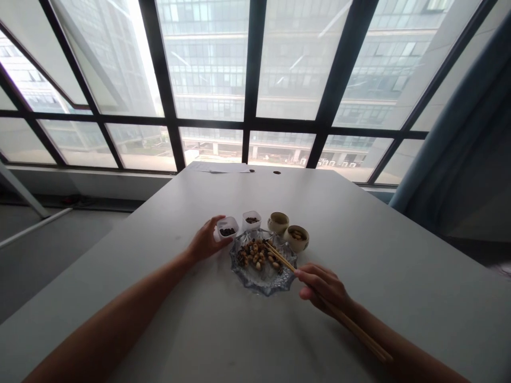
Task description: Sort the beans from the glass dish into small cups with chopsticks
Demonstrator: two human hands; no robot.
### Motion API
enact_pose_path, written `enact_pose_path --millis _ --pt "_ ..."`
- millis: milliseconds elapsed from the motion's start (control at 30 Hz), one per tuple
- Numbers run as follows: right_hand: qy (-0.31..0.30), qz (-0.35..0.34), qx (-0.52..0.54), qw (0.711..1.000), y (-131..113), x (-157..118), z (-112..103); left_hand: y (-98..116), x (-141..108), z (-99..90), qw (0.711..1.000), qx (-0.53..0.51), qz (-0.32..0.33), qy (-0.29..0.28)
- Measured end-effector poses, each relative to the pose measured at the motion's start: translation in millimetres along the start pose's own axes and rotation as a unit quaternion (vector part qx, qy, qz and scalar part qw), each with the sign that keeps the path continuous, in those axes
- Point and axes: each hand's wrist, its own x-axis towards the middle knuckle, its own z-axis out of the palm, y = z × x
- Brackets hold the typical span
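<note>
My left hand is closed around a small translucent white plastic container with dark pieces inside. In my right hand is a pair of wooden chopsticks, their tips among mixed nuts. Whether the tips grip a piece I cannot tell. The nuts lie in a scalloped glass dish between my hands. Just behind it stand a second white container with small dark pieces, a beige ceramic cup whose contents are hard to see, and another cup holding brownish nuts.
A long white table stretches to the windows. White papers lie at its far end, near two dark round spots. A blue-grey curtain hangs at the right.
</note>
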Motion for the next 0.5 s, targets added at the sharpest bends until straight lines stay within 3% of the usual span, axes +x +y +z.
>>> enact_pose_path --millis 133,233,367,500 --pt "-0.008 -0.004 -0.024 1.0 -8.9 2.1 1.3 -2.3 1.1 4.7 0.999 -0.004 0.042 0.024" --pt "0.015 0.033 -0.003 0.999 -11.7 -0.5 1.5 -0.9 1.6 4.4 0.998 0.001 0.058 0.035" --pt "0.058 0.091 0.032 0.994 -9.7 -3.3 -0.8 -0.1 2.0 3.3 0.997 0.008 0.068 0.043" --pt "0.053 0.085 0.052 0.994 -9.0 -5.9 -3.1 -2.4 3.9 4.5 0.997 0.014 0.061 0.045"
